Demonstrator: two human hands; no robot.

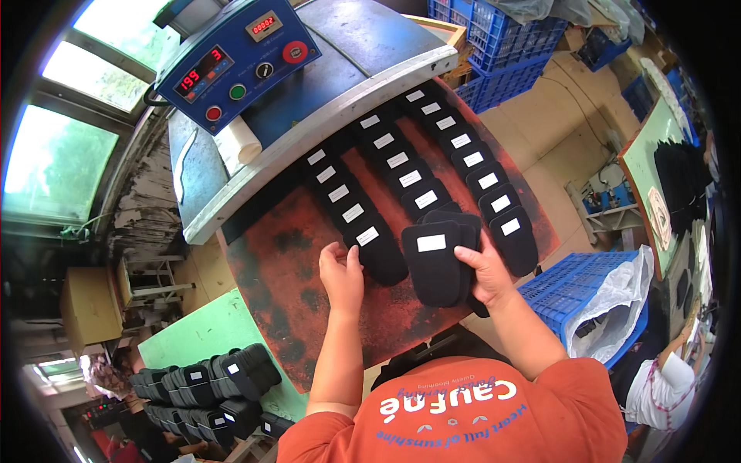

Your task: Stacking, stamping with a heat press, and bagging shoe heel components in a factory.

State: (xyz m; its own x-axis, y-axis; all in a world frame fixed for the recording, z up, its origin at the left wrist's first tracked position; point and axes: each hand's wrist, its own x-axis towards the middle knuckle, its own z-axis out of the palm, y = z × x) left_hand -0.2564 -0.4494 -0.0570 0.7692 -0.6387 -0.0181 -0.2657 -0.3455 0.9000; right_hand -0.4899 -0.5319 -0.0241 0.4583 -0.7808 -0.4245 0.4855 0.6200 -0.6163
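My right hand (488, 270) is closed around several stacked black insoles (434, 279), with the thumb on top at the right edge. The top one in the stack bears a blank-looking white label (431, 244). My left hand (341, 274) is beside the nearest insole (386, 266) of the left row, its thumb at the edge of that insole's white label (367, 236). The left fingers are half bent and a little apart, and I see nothing held in them. Overlapping labelled insoles lie in three rows on the reddish board (285, 297).
Beyond the board stands a machine with a blue control box (239, 65) and a thick metal plate edge (324, 127). Piled insoles (204, 386) rest by a green tabletop (193, 332) at lower left. Right of me is a blue crate (559, 289) lined with plastic; another person's sleeve (656, 393) shows beyond.
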